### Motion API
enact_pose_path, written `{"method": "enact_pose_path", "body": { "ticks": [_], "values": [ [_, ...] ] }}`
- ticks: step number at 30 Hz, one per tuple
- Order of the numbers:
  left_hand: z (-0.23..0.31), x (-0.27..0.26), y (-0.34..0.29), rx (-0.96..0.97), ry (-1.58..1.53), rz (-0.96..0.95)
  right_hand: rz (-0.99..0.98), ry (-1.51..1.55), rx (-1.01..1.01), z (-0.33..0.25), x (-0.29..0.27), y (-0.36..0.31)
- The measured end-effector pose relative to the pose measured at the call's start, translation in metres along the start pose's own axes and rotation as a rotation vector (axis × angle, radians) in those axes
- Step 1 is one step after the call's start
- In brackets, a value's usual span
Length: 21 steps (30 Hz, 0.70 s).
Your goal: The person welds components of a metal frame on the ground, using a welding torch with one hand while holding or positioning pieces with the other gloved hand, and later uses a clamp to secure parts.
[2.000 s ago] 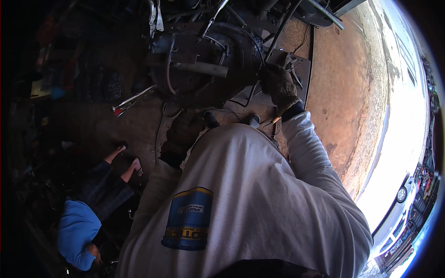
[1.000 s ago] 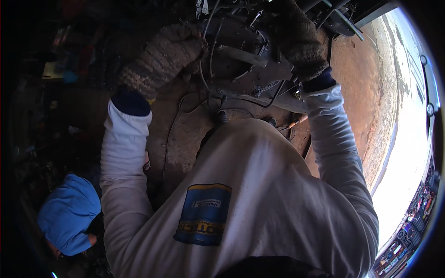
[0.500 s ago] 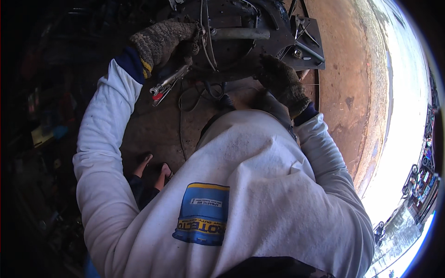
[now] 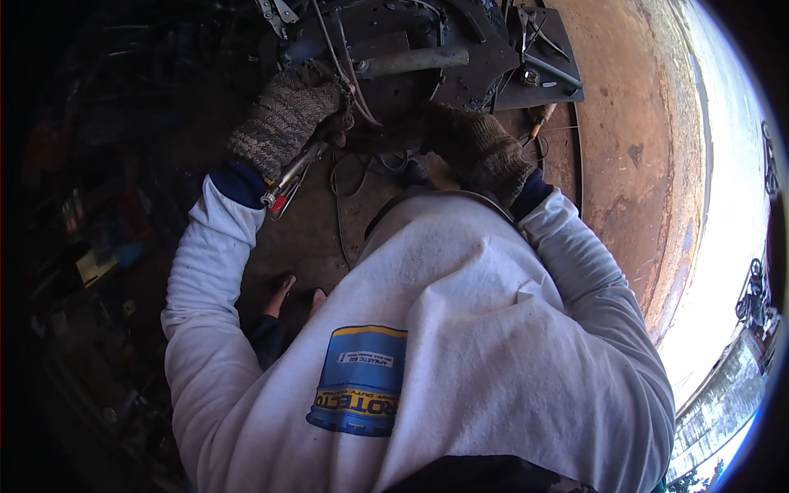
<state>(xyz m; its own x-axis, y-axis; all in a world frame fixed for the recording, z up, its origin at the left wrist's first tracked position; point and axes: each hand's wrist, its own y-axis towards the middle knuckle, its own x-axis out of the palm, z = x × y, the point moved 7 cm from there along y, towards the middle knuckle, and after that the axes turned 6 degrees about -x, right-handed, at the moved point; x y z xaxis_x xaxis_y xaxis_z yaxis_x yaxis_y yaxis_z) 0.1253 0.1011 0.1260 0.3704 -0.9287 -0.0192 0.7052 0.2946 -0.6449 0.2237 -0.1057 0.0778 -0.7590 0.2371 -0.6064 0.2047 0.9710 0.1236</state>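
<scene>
My left hand [image 4: 294, 115], in a brown knit glove, is at the left end of a dark steel assembly [image 4: 493, 57], its fingers curled in. What they close on is hidden. Just below that glove, silver locking pliers [image 4: 279, 191] with a red lever stick out toward my sleeve; whether the hand holds them is unclear. My right hand [image 4: 485, 148], gloved alike, reaches to the assembly's near edge, where its fingers vanish in shadow. Between the hands, a grey metal tube [image 4: 415, 62] lies across the assembly, and a thin cable [image 4: 333, 41] loops down past my left fingertips.
Another pair of locking pliers [image 4: 278, 15] sits at the far left of the steel. To the right lie a metal plate [image 4: 555, 53] with tools on it and a wooden-handled tool [image 4: 542, 119]. Cables [image 4: 353, 181] trail over the floor. Another person's feet [image 4: 283, 286] show at left.
My left hand has shifted down over the locking pliers, covering more of them. My right hand has moved left along the near edge, deeper into shadow. The view has shifted slightly.
</scene>
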Motion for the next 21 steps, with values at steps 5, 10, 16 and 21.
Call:
{"method": "enact_pose_path", "body": {
  "ticks": [5, 10, 16, 21],
  "values": [
    [0.012, 0.004, -0.006, 0.069, -0.038, -0.095, -0.016, -0.242, -0.191, -0.006, 0.022, 0.016],
    [0.007, 0.005, 0.001, 0.037, 0.128, -0.042, 0.035, -0.066, -0.099, -0.009, 0.012, 0.019],
    [0.0, 0.001, 0.004, 0.027, 0.15, -0.052, 0.154, -0.072, 0.097, 0.009, -0.003, -0.017],
    [-0.001, 0.002, 0.004, 0.053, 0.142, -0.063, 0.343, 0.495, 0.4, 0.052, 0.001, -0.058]
  ]
}}
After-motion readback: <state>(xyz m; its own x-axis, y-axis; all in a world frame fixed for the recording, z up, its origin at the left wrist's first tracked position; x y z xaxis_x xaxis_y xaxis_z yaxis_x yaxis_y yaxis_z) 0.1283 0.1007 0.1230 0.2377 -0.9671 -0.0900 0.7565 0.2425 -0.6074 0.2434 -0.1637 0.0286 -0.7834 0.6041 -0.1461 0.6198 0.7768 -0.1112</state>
